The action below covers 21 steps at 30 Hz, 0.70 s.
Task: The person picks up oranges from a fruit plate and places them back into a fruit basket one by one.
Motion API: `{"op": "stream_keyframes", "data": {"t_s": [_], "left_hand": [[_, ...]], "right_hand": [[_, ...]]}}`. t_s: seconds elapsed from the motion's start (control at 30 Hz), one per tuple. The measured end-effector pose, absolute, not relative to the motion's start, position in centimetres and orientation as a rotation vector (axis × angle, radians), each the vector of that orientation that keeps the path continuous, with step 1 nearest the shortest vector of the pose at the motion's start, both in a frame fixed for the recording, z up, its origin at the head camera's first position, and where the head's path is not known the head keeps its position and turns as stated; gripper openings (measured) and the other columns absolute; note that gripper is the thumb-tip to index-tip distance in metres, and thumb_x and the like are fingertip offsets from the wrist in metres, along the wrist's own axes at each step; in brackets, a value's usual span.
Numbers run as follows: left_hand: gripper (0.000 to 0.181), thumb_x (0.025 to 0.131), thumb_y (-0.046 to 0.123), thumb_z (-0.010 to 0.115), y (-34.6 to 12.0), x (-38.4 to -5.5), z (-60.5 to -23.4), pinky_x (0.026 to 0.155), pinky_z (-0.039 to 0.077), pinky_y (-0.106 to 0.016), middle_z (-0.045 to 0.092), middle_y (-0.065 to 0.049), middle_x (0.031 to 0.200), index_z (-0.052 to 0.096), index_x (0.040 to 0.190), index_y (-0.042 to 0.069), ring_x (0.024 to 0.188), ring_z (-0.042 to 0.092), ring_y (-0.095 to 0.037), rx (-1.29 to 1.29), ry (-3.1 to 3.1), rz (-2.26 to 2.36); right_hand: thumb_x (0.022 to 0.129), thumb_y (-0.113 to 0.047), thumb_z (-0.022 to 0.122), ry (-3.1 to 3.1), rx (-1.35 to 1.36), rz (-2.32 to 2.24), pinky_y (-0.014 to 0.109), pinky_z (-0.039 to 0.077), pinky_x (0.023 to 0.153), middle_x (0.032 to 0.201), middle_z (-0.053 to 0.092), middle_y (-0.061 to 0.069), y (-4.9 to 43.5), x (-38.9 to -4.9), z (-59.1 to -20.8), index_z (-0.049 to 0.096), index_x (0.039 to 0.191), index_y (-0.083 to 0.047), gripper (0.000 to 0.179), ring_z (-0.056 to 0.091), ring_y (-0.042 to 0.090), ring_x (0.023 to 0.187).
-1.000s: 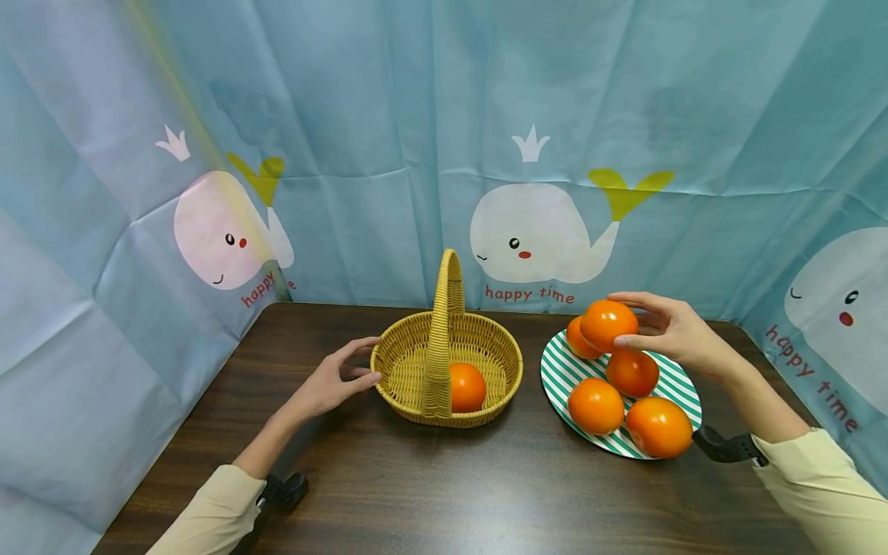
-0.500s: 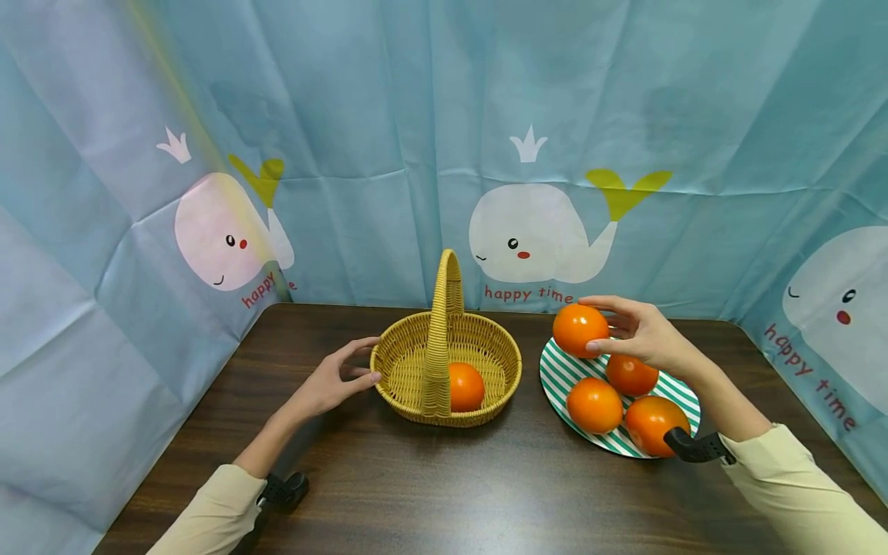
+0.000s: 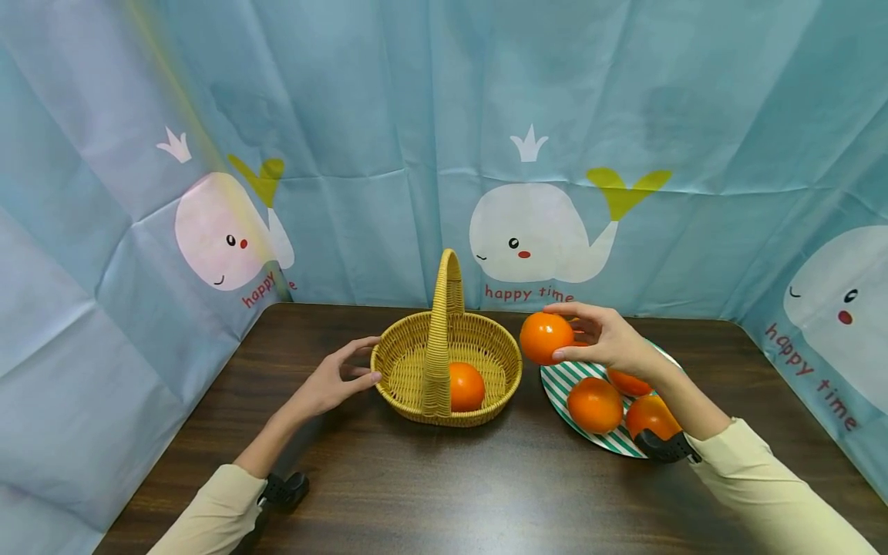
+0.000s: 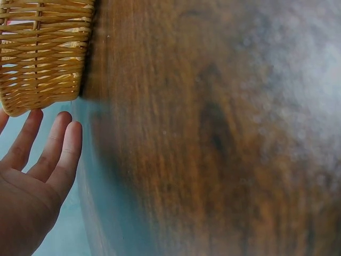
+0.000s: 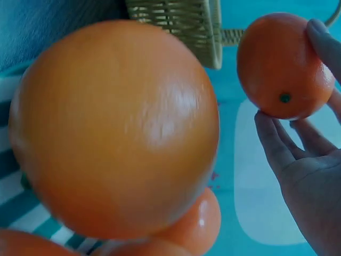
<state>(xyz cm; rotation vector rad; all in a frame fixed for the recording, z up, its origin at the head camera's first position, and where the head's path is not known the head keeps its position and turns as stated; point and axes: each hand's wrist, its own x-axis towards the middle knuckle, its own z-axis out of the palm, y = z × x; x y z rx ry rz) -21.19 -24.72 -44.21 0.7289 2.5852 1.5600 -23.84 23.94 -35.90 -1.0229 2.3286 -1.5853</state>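
Observation:
In the head view my right hand (image 3: 600, 339) holds an orange (image 3: 546, 338) between thumb and fingertips, raised beside the right rim of a yellow wicker basket (image 3: 398, 401). The right wrist view shows the green stem dot on this held orange (image 5: 277, 58). Another orange (image 3: 467, 387) lies inside the basket, partly behind its tall handle (image 3: 437, 347). My left hand (image 3: 329, 385) touches the basket's left rim with thumb and fingertips. Seen from the left wrist, its fingers (image 4: 50, 152) are extended, with fingertips right at the rim of the wicker.
A green-and-white striped plate (image 3: 555, 378) on the right bears several oranges, among them a front orange (image 3: 594, 405); my right hand and wrist partly cover others. Dark wooden table (image 3: 451, 493) lies in front. A light blue whale-print curtain (image 3: 388, 154) hangs behind.
My right hand has carried the orange leftward from above the plate to the basket's right side. My left hand and the basket have stayed in place.

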Motion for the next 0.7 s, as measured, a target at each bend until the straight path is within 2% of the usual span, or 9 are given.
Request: {"op": "stream_keyframes", "data": {"t_s": [0.43, 0.7], "left_hand": [[0.063, 0.098, 0.013, 0.072, -24.7, -21.2, -44.2, 0.086, 0.057, -0.035, 0.044, -0.022, 0.149, 0.043, 0.153, 0.007, 0.118, 0.059, -0.046, 0.729, 2.585, 1.556], [0.062, 0.098, 0.014, 0.071, -24.7, -21.2, -44.2, 0.085, 0.058, -0.033, 0.044, -0.022, 0.149, 0.043, 0.153, 0.007, 0.118, 0.058, -0.047, 0.718, 2.584, 1.556]], "right_hand": [[0.088, -0.001, 0.08, 2.28, -1.068, -1.596, 0.043, 0.052, 0.097, 0.138, 0.057, 0.012, 21.2, -24.1, -36.3, 0.053, 0.145, -0.001, 0.064, 0.061, 0.029, 0.119], [0.086, 0.001, 0.081, 2.271, -1.114, -1.595, 0.039, 0.052, 0.097, 0.138, 0.058, 0.013, 20.0, -24.3, -36.6, 0.055, 0.144, -0.003, 0.063, 0.062, 0.029, 0.117]]}}
